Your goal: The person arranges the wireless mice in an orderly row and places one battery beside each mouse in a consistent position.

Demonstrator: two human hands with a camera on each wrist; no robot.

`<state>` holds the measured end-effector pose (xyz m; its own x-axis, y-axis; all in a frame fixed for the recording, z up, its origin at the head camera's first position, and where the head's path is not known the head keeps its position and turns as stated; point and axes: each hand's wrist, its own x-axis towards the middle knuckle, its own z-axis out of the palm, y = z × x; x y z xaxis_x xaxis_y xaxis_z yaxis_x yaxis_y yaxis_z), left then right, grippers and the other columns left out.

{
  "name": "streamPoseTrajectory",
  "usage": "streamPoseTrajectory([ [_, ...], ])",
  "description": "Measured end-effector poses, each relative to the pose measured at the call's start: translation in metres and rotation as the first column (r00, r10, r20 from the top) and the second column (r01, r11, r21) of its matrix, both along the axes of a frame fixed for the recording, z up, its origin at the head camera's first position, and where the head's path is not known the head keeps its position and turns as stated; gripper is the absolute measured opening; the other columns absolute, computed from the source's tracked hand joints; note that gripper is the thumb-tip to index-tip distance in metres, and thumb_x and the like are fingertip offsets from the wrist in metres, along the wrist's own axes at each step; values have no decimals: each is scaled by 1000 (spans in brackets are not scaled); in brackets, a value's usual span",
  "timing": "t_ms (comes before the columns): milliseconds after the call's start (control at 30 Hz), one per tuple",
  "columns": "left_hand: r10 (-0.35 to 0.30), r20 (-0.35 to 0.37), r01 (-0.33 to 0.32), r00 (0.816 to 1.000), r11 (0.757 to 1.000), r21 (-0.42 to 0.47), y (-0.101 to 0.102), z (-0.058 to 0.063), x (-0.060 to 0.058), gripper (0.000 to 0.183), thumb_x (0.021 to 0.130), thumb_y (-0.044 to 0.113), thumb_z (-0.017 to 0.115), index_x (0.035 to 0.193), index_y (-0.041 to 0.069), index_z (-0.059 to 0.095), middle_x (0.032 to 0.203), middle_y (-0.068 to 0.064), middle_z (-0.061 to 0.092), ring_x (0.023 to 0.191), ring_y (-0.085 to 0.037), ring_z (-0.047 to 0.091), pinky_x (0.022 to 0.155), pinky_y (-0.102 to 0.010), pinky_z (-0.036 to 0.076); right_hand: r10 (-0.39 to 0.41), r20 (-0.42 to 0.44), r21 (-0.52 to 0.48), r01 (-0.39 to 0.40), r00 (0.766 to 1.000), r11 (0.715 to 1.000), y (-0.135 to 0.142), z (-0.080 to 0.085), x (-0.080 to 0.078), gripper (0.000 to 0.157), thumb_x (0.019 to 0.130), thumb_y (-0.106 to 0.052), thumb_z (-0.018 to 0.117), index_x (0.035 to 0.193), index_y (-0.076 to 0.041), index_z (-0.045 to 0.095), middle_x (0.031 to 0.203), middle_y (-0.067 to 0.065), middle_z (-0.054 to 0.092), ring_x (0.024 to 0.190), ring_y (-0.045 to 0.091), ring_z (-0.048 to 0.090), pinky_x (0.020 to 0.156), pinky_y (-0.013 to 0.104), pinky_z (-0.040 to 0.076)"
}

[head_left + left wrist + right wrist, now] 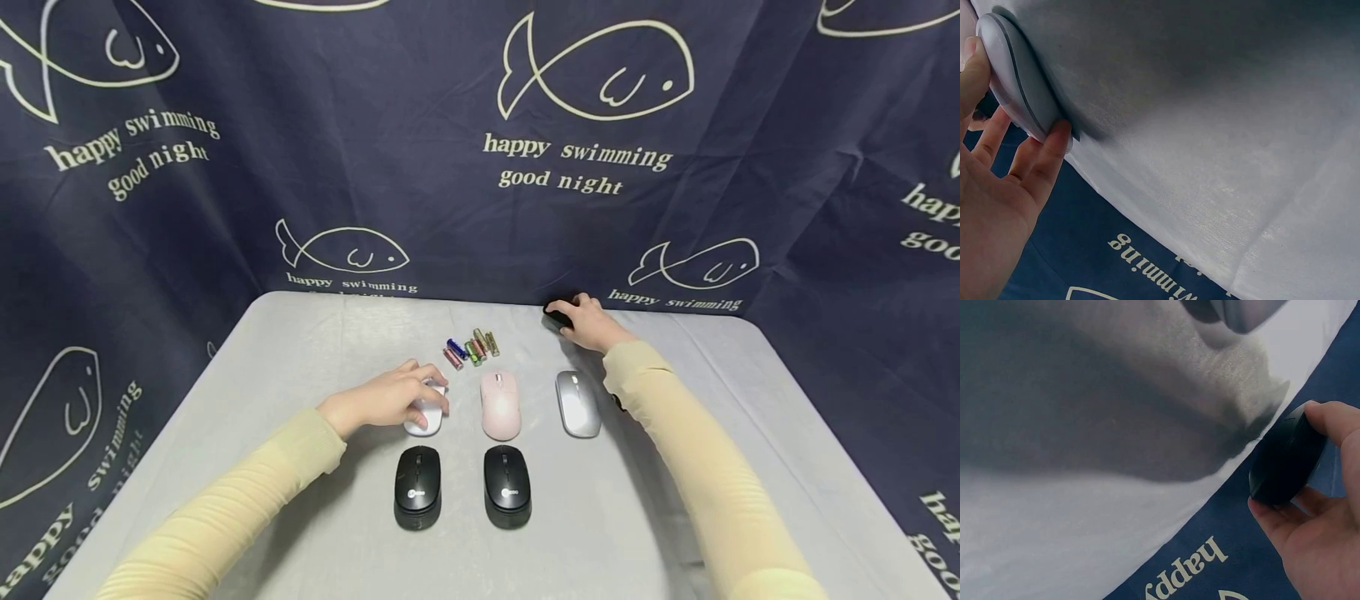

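My left hand (388, 395) has its fingers and thumb around the sides of a white computer mouse (425, 418), at the left of a row of mice. In the left wrist view the thumb is on one side of the white mouse (1017, 74) and the fingertips on the other. My right hand (594, 325), stretched to the far edge of the table, grips a black mouse (557, 317). In the right wrist view that black mouse (1288, 459) is held between thumb and fingers, seen against the blue cloth; whether it touches the table I cannot tell.
A pink mouse (500, 407) and a silver-grey mouse (578, 405) lie right of the white one. Two black mice (417, 487) sit nearer the front. Several small batteries (480, 346) lie behind the pink mouse. A dark item peeks out beside the right sleeve (675, 433). Blue cloth hangs behind.
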<state>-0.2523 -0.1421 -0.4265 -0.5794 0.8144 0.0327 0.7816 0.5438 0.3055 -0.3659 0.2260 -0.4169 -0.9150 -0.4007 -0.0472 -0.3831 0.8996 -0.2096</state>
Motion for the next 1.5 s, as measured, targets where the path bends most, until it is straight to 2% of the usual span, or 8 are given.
streamPoseTrajectory([
  [333, 2, 6, -2, 1000, 1000, 0, 0, 1, 1, 35, 71, 26, 76, 106, 26, 71, 126, -6, 55, 96, -21, 45, 81, -34, 41, 20, -33, -32, -21, 999, 999, 1, 12, 13, 46, 91, -14, 55, 136, -20, 47, 128, 31, 36, 110, 44, 38, 87, 56, 39],
  [733, 7, 9, -7, 1000, 1000, -2, 0, 2, 2, 35, 72, 26, 76, 106, 26, 71, 126, -6, 55, 95, -20, 44, 80, -33, 40, 5, -125, -53, -12, 992, 999, 7, 26, 32, 45, 89, -13, 57, 133, -17, 50, 123, 33, 40, 106, 46, 41, 86, 58, 38],
  [1067, 4, 1, -4, 1000, 1000, -4, 0, 1, 1, 35, 71, 26, 75, 106, 26, 71, 126, -5, 54, 95, -20, 44, 81, -33, 40, -10, -210, -76, -6, 978, 997, 12, 34, 45, 46, 85, -15, 62, 130, -15, 52, 110, 32, 44, 98, 43, 42, 83, 56, 37],
  [1300, 1, 11, -1, 1000, 1000, 1, 1, 1, 1, 35, 72, 25, 75, 106, 25, 71, 127, -6, 55, 97, -21, 45, 82, -35, 41, -24, -228, -99, 1, 973, 995, 11, 43, 58, 47, 84, -15, 62, 130, -17, 51, 106, 29, 45, 93, 41, 42, 79, 55, 38],
  [1500, 0, 9, 0, 1000, 1000, 0, 0, 1, 1, 35, 72, 25, 75, 107, 25, 71, 126, -6, 55, 97, -21, 45, 83, -35, 41, -9, -274, -117, -24, 962, 993, 9, 48, 71, 46, 83, -16, 63, 128, -17, 53, 100, 26, 45, 89, 38, 42, 76, 52, 38],
])
